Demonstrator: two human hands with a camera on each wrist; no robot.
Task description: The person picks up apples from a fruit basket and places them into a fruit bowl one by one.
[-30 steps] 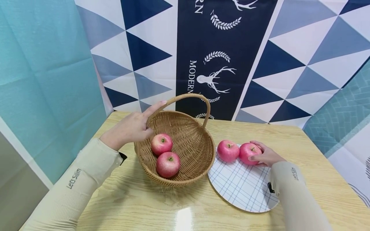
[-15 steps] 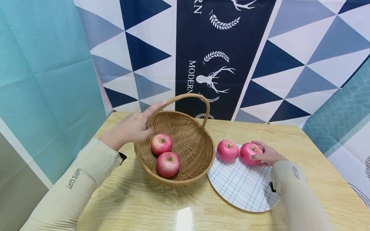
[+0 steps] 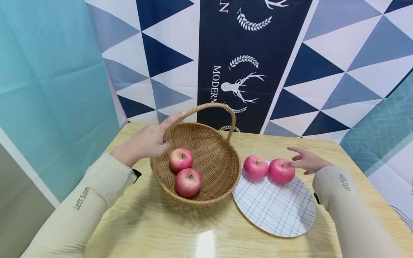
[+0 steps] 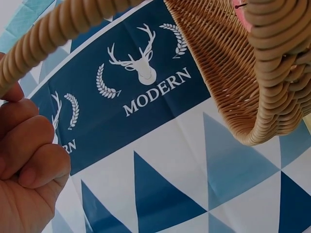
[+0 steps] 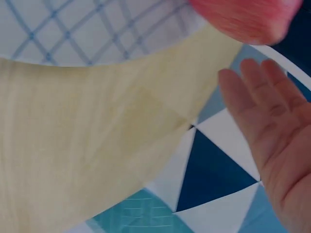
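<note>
Head view: a backdrop cloth (image 3: 171, 46) of blue, white and navy triangles with a dark deer-print panel fills the upper frame. Below it spreads a wood-grain table (image 3: 161, 229). Pale sleeves (image 3: 77, 211) enter from both lower corners. A wicker basket (image 3: 193, 203) with a raised handle (image 3: 213, 105) stands at centre; a round checked plate (image 3: 274, 211) lies at lower right, just beside it.

Left hand (image 3: 145, 141), left of centre: clamped on the handle, index finger extended along it. Left wrist view adds the curled fingers (image 4: 31, 145) at lower left, which the head view hides, plus the basket weave close up at upper right.

Right hand (image 3: 306, 162), right of centre: fingers apart, gripping nothing. In the head view its thumb overlaps the outer apple (image 3: 281, 171); contact there cannot be told. Right wrist view shows a gap between the extended fingers (image 5: 262, 92) and an apple at upper right; thumb not visible there.

Apples, four in the head view: the outer apple and the inner apple (image 3: 256, 168) side by side at the plate's far edge; the rear apple (image 3: 181, 159) and the front apple (image 3: 188, 182) in the basket's left half. Left wrist view gives only a pink sliver with its stem (image 4: 240, 6) at the top edge.
</note>
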